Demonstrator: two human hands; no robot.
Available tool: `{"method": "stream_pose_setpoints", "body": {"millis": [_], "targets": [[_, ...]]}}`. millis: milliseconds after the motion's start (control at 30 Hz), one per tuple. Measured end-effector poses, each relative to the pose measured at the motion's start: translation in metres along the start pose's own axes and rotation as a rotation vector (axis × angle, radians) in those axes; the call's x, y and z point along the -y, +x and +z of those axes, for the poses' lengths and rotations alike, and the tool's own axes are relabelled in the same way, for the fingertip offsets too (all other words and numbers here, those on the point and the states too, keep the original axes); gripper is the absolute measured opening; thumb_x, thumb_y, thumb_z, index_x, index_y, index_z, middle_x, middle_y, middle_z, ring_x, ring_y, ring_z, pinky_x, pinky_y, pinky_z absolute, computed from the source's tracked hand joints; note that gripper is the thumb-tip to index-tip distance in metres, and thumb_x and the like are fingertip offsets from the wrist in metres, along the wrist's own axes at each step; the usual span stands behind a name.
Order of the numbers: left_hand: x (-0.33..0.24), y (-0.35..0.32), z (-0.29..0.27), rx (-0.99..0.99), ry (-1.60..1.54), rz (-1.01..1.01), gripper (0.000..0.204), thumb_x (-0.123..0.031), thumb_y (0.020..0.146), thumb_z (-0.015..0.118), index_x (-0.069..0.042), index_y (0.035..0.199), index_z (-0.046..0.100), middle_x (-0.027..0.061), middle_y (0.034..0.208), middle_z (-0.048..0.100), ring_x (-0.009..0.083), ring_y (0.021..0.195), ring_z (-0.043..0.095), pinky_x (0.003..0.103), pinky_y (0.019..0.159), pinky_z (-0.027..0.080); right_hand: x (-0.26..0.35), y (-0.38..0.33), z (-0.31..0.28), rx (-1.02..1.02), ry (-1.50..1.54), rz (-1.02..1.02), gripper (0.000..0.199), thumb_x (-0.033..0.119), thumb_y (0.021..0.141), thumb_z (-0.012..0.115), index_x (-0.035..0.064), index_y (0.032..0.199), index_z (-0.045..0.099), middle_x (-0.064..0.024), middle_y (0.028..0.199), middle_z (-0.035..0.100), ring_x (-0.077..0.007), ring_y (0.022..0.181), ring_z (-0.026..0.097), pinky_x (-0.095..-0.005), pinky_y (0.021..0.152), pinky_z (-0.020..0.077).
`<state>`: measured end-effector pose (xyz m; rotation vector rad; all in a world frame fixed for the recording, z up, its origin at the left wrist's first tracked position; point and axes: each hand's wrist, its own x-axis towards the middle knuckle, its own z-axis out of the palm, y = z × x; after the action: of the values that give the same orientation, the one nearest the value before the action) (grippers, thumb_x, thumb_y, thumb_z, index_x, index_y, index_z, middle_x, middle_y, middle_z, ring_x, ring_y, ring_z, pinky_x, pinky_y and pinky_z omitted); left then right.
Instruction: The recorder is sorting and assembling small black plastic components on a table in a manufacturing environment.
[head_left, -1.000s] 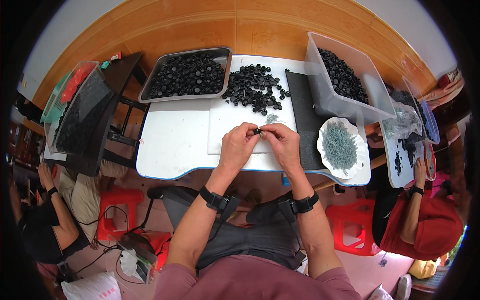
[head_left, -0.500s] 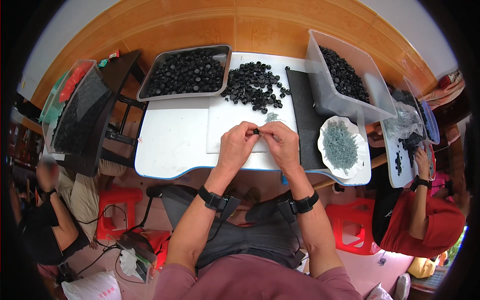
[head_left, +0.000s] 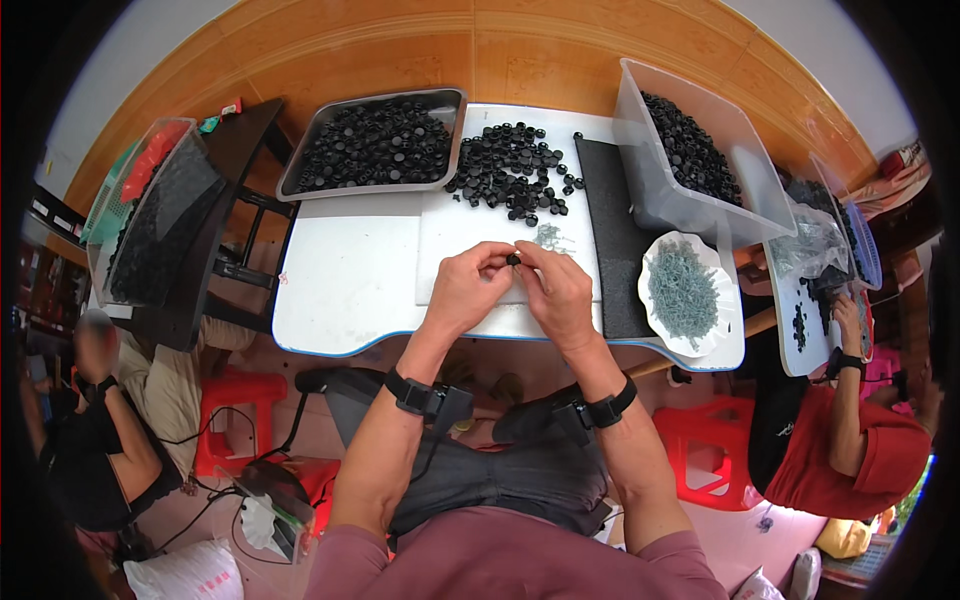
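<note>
Over a small white table [head_left: 340,290], a seated person brings both hands together at the near-centre of the work surface, pinching a small black cap [head_left: 514,259] between them. The left hand [head_left: 468,288] curls in from the left, its thumb and forefinger closed on the cap's left side; the right hand [head_left: 556,292] meets it from the right, fingertips likewise closed on or against the same piece. Whether a second, smaller part sits in the right fingers cannot be told at this size. The cap lies dead between the two hands, neither noticeably nearer, held just above the white cutting board [head_left: 450,240]; it is too small to show any long axis.

Just beyond the fingertips, on the far side, lies a small scatter of grey-green pins [head_left: 549,237], and farther still a loose pile of black caps [head_left: 510,176]. To the far left sits a metal tray of black caps [head_left: 375,146]; to the far right a clear plastic bin [head_left: 700,160] holds more. A white scalloped dish [head_left: 684,293] heaped with grey-green pins rests on a black mat [head_left: 610,230] just right of the right hand. Both wrists wear black bands. Other workers sit at either edge of the scene.
</note>
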<state>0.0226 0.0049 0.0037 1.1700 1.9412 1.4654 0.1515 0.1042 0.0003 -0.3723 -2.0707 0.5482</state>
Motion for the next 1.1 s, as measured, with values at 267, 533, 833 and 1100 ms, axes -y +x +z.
{"method": "stream_pose_setpoints", "body": {"millis": [267, 533, 833, 1100], "targets": [[0.002, 0.004, -0.008, 0.088, -0.269, -0.134, 0.025, -0.004, 0.095, 0.072, 0.005, 0.118, 0.072, 0.0113, 0.105, 0.078, 0.0125, 0.097, 0.071, 0.025, 0.086, 0.056, 0.002, -0.001, 0.0, 0.016, -0.075, -0.136, 0.032, -0.005, 0.083, 0.071, 0.0033, 0.114, 0.072, -0.011, 0.088, 0.073, -0.0275, 0.075, 0.069, -0.0384, 0.07, 0.0553], [0.006, 0.007, -0.009, 0.09, -0.369, -0.194, 0.025, -0.005, 0.093, 0.075, 0.005, 0.116, 0.073, 0.0088, 0.103, 0.077, 0.0102, 0.094, 0.07, 0.023, 0.083, 0.055, -0.006, -0.002, 0.0, 0.024, 0.014, -0.11, 0.031, -0.005, 0.085, 0.07, 0.0035, 0.115, 0.071, -0.0118, 0.089, 0.074, -0.0288, 0.075, 0.069, -0.0379, 0.069, 0.0563], [0.0, 0.0, -0.005, 0.017, -0.25, -0.14, 0.024, -0.012, 0.092, 0.078, 0.001, 0.112, 0.075, 0.0027, 0.096, 0.073, 0.006, 0.088, 0.065, 0.021, 0.079, 0.051, -0.009, 0.0, -0.003, -0.105, 0.299, 0.443, 0.035, -0.006, 0.093, 0.064, 0.001, 0.127, 0.064, -0.0126, 0.095, 0.077, -0.0185, 0.083, 0.075, -0.0307, 0.076, 0.0586], [0.006, 0.002, -0.004, 0.004, -0.229, -0.15, 0.024, -0.011, 0.09, 0.08, 0.001, 0.11, 0.076, 0.0067, 0.097, 0.077, 0.0097, 0.089, 0.07, 0.024, 0.081, 0.056, -0.013, -0.001, -0.002, -0.172, 0.379, 0.553, 0.032, -0.001, 0.095, 0.064, -0.0013, 0.127, 0.064, -0.0108, 0.096, 0.077, -0.0151, 0.081, 0.073, -0.0292, 0.075, 0.0581]]}}
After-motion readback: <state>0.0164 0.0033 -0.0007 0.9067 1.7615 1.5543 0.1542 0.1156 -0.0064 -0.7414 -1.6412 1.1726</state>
